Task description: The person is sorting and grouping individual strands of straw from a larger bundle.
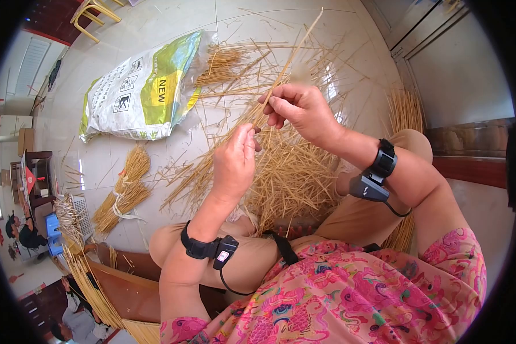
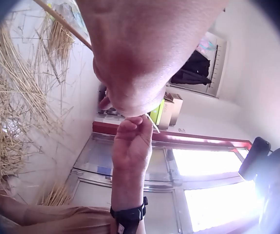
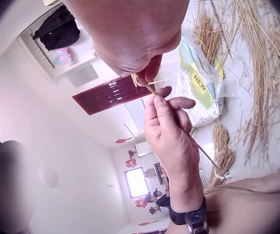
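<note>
My right hand (image 1: 305, 110) pinches a long straw stalk (image 1: 297, 53) between thumb and fingers, and the stalk slants up and away from it. Close by, to the lower left, my left hand (image 1: 234, 163) has its fingertips drawn together. In the right wrist view the left hand (image 3: 171, 134) pinches a thin straw piece (image 3: 152, 90) just below the right fingertips. A pale end of straw (image 2: 152, 123) sticks out beside the right hand (image 2: 131, 146) in the left wrist view. Beneath both hands lies a heap of loose straw (image 1: 292, 178).
A white and green plastic bag (image 1: 137, 86) lies on the tiled floor, with a straw bundle (image 1: 221, 64) at its mouth. Nearer left is a tied straw bundle (image 1: 123, 192). More straw (image 1: 406, 112) stands by the metal door (image 1: 461, 86). A wooden bench (image 1: 123, 289) is at lower left.
</note>
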Demonstrator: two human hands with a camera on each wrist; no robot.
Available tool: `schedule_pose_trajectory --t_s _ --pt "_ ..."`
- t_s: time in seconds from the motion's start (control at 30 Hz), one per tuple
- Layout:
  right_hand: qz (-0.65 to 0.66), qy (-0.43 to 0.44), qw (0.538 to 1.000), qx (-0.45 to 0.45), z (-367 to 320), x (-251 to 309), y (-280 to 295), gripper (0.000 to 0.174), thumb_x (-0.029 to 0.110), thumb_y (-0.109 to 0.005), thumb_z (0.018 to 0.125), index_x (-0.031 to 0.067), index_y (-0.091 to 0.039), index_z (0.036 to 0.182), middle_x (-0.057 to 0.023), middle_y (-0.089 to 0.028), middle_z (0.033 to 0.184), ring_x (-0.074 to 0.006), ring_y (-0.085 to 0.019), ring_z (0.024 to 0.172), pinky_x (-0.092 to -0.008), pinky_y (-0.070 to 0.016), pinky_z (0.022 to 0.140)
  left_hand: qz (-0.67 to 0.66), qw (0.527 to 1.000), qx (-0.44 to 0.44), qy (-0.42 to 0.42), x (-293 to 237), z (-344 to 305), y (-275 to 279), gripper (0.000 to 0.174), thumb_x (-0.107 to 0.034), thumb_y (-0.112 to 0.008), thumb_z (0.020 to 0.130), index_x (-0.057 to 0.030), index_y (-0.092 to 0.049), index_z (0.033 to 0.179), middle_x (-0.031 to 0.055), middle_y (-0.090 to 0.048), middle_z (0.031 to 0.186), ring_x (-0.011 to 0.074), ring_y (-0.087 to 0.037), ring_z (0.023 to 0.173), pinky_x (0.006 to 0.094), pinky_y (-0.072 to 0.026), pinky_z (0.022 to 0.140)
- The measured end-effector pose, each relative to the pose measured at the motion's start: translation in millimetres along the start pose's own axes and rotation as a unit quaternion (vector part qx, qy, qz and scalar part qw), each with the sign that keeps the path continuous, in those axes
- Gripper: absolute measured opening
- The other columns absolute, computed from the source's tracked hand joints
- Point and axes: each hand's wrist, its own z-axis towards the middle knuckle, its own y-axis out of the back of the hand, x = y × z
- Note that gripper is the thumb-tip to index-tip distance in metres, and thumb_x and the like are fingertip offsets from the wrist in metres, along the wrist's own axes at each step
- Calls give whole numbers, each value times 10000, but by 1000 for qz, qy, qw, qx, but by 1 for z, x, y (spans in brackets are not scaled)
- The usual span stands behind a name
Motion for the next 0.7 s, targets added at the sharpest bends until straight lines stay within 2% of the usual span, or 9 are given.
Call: schedule_pose_trajectory --t_s 0.03,0.1,0.2,0.3,0.4,0.53,0.67,0.7 --pt "0 -2 1000 1 0 0 0 182 98 -504 912 -30 -618 975 -31 -624 774 -66 -579 640 -203 -483 581 2 1000 3 -3 0 0 0 166 -112 -438 942 -22 -559 1012 96 -637 649 192 -621 588 298 -465 567" --pt "-2 6 1000 -4 0 -2 1 173 95 -511 903 -28 -618 960 -29 -621 772 -63 -570 632 -200 -475 569 7 1000 10 -8 -1 0 0 163 -111 -442 940 -23 -560 1010 96 -638 650 186 -615 582 293 -462 563" --pt "4 10 1000 -11 1 -5 4 148 90 -522 887 -17 -618 923 -24 -616 762 -59 -556 616 -196 -463 554 -37 999 21 -5 -4 1 1 164 -112 -432 950 -24 -564 992 73 -644 647 117 -545 518 256 -426 518" --pt "28 16 999 -17 0 -7 4 121 84 -528 875 -3 -611 880 -15 -610 747 -54 -545 605 -192 -454 545 -136 987 74 33 -1 0 2 181 -131 -406 970 -22 -549 985 63 -645 657 39 -402 461 195 -341 467" --pt "24 49 998 -37 1 -5 2 85 71 -555 840 4 -604 823 1 -586 696 -51 -536 597 -198 -452 543 -282 941 140 124 -5 0 6 202 -156 -371 986 -23 -523 970 75 -639 680 3 -295 464 156 -267 456" --pt "-26 78 990 -111 8 -1 10 57 44 -570 816 6 -608 799 11 -569 665 -46 -523 588 -202 -452 536 -355 908 165 148 -7 0 10 213 -175 -351 992 -30 -501 949 90 -624 684 3 -291 480 144 -257 465" --pt "-33 23 983 -180 25 5 37 136 95 -518 858 -8 -603 834 -13 -586 686 -56 -516 566 -179 -407 508 -366 905 156 153 -4 -3 11 219 -181 -348 994 -35 -502 940 76 -610 664 4 -306 487 144 -264 469" --pt "-64 -30 991 -111 23 13 40 182 162 -531 879 7 -614 833 -10 -579 655 -61 -514 560 -181 -398 500 -364 906 152 154 -3 -3 11 220 -183 -349 994 -35 -502 942 72 -607 658 4 -308 487 144 -265 470"
